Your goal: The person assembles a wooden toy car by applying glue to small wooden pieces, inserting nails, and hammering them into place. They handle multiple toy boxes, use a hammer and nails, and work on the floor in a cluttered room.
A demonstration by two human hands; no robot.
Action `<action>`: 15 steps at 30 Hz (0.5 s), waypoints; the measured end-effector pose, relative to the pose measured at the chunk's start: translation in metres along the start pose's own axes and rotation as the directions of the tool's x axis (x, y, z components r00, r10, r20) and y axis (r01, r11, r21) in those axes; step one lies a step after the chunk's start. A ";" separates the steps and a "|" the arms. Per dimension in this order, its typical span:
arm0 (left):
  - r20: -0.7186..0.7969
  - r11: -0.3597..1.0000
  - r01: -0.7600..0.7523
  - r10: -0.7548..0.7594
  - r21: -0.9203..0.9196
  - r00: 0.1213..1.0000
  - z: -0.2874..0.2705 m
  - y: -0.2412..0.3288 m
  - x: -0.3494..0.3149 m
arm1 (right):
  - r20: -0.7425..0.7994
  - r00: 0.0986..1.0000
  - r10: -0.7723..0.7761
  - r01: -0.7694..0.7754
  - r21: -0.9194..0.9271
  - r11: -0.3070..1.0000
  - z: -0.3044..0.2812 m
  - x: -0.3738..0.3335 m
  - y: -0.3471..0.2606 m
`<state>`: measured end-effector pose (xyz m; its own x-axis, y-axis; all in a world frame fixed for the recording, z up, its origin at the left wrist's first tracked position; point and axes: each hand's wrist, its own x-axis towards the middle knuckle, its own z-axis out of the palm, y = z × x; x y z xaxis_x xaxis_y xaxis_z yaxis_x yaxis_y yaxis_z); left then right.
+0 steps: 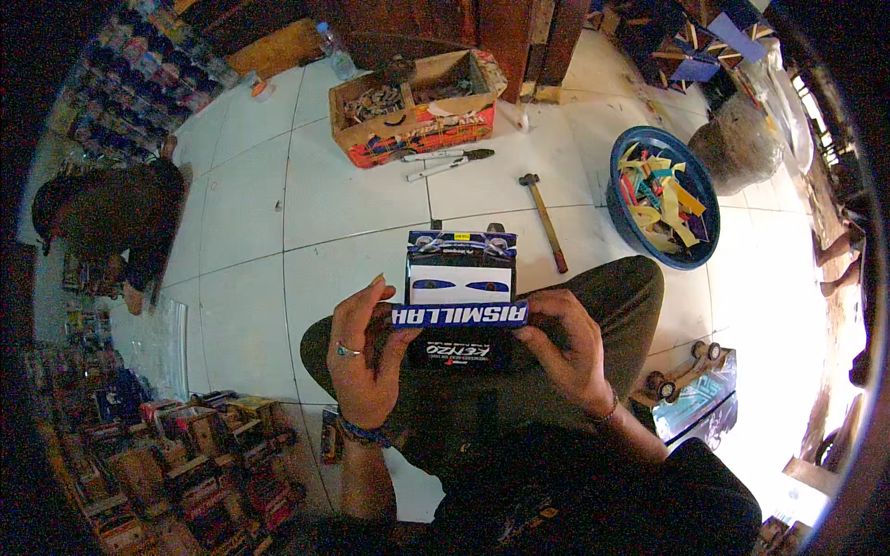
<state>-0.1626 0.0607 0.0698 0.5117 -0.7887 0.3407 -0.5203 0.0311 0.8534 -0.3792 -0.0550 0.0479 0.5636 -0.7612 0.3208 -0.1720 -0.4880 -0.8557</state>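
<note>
A toy truck (pixel 461 278) in black, white and blue is in front of me, above my crossed legs. Across it runs a blue strip (pixel 461 316) with white lettering; whether it is fixed to the truck I cannot tell. The fingers of my left hand (pixel 366 352) are closed on the strip's left end, thumb on the near side. At the other end my right hand (pixel 565 350) pinches the strip between thumb and fingers. Below the strip shows a black panel (pixel 459 353) with white lettering.
A hammer (pixel 545 222) and white-handled cutters (pixel 450 163) lie on the tiled floor, near a cardboard box (pixel 417 139) of small parts. Right of them stands a blue basin (pixel 616 208) of colourful scraps. Wheeled wooden pieces (pixel 686 372) are at right, several toy trucks (pixel 199 454) lower left. Another person (pixel 111 213) crouches at left.
</note>
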 end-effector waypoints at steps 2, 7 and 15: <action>-0.032 0.996 0.066 -0.068 -0.068 0.997 0.003 -0.006 -0.006 | 0.006 1.000 0.017 -0.018 0.026 1.000 0.002 -0.002 0.002; -0.093 0.974 0.161 -0.177 -0.162 0.980 0.009 -0.013 -0.022 | 0.042 0.999 0.018 -0.018 0.015 1.000 0.000 -0.007 0.006; -0.162 0.936 0.227 -0.276 -0.270 0.948 0.019 -0.014 -0.025 | 0.065 0.992 0.106 -0.109 0.049 0.993 -0.005 0.001 0.000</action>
<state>-0.1806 0.0682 0.0422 0.7388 -0.6567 0.1511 -0.1867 0.0160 0.9823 -0.3828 -0.0575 0.0502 0.5935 -0.7793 0.2013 -0.1925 -0.3803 -0.9046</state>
